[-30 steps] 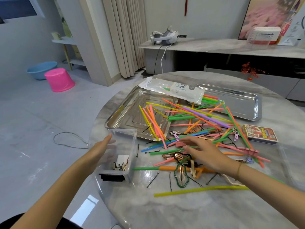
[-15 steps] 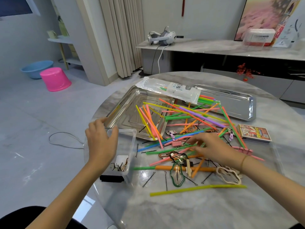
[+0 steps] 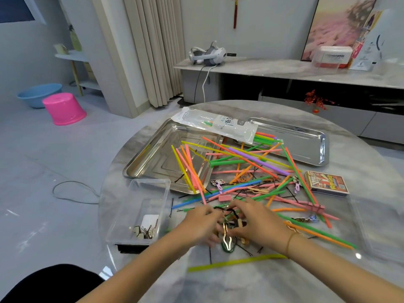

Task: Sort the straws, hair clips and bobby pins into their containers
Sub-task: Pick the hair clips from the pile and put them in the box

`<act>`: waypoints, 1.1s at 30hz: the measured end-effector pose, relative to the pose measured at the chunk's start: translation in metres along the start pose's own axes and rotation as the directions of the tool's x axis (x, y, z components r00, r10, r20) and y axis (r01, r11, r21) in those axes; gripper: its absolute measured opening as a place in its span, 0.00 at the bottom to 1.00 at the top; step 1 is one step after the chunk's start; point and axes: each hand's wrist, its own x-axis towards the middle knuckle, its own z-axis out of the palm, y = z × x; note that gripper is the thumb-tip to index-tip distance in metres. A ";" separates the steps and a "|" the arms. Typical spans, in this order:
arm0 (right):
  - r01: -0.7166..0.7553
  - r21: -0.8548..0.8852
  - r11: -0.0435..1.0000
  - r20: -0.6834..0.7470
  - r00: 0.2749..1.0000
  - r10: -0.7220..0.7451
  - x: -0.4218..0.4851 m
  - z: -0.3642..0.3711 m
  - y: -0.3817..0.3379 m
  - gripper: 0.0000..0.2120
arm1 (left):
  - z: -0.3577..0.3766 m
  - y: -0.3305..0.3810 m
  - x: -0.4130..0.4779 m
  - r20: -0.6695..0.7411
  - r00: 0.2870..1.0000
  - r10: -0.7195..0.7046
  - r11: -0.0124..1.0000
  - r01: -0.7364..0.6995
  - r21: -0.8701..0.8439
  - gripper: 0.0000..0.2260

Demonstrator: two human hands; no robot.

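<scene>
Several coloured straws lie crossed over the middle of the round marble table, some reaching into the left steel tray. Hair clips and thin black bobby pins are scattered under and in front of them. My left hand and my right hand meet over a cluster of clips, fingers curled down onto it. My right thumb and fingers pinch a dark clip. My left fingertips are blurred among the clips. A clear plastic box at the left holds some bobby pins and clips.
A second steel tray sits at the back right, with a straw bag lying across both trays. A small printed box and another clear box are on the right. One yellow-green straw lies nearest me.
My left hand left the clear box and swung right to the clip cluster. My right hand drew back toward me onto the same cluster.
</scene>
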 end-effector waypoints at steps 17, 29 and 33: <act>0.039 0.602 0.798 -0.115 0.993 0.038 0.013 -0.017 0.006 0.04 | 0.001 -0.006 0.017 -0.083 0.993 -0.083 0.994 0.077 -0.071 0.11; 0.066 0.772 0.632 -0.045 0.998 -0.049 0.006 -0.033 -0.006 0.08 | -0.005 0.009 0.014 0.402 0.914 -0.052 0.632 0.342 -0.695 0.16; 0.105 0.704 0.702 -0.123 0.992 -0.025 0.008 -0.030 -0.003 0.06 | -0.007 0.003 0.018 0.383 0.921 -0.070 0.570 0.352 -0.743 0.18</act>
